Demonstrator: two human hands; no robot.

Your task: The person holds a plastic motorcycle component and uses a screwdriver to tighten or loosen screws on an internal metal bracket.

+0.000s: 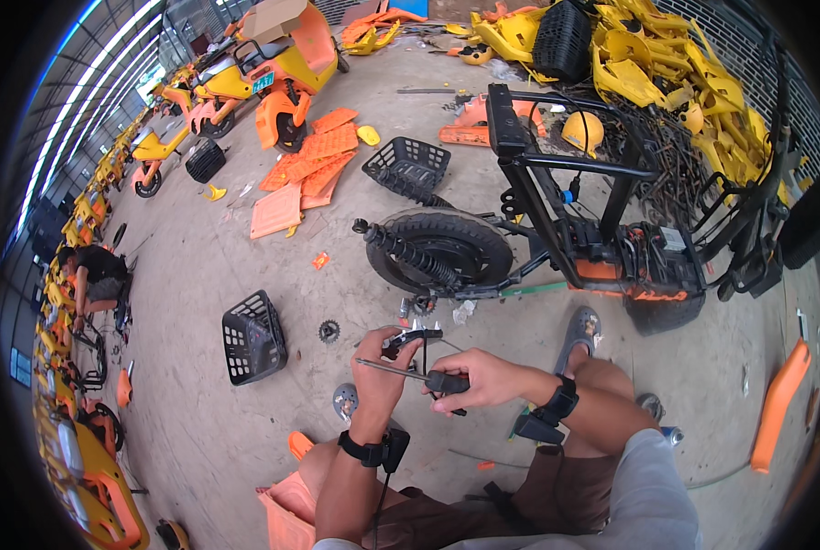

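My left hand [380, 367] is closed around a small black part [399, 341] with pale bits at its top; its exact kind is partly hidden by my fingers. A thin dark cable or strip runs by it. In my right hand [488, 378] is a screwdriver [447, 382], gripped by its black handle, its metal shaft pointing left across my left wrist. Both hands are close together above my knees. Beyond them stands a stripped black scooter frame [543, 211], with its wheel [439, 252] and a spring shock absorber [410, 252] towards my hands.
A black basket [254, 337] and a toothed sprocket [329, 331] lie on the floor at left. Farther off are another basket [408, 165], orange panels [314, 160] and a heap of yellow covers [630, 69]. Another person [100, 275] crouches by parked scooters. An orange strip [781, 403] lies right.
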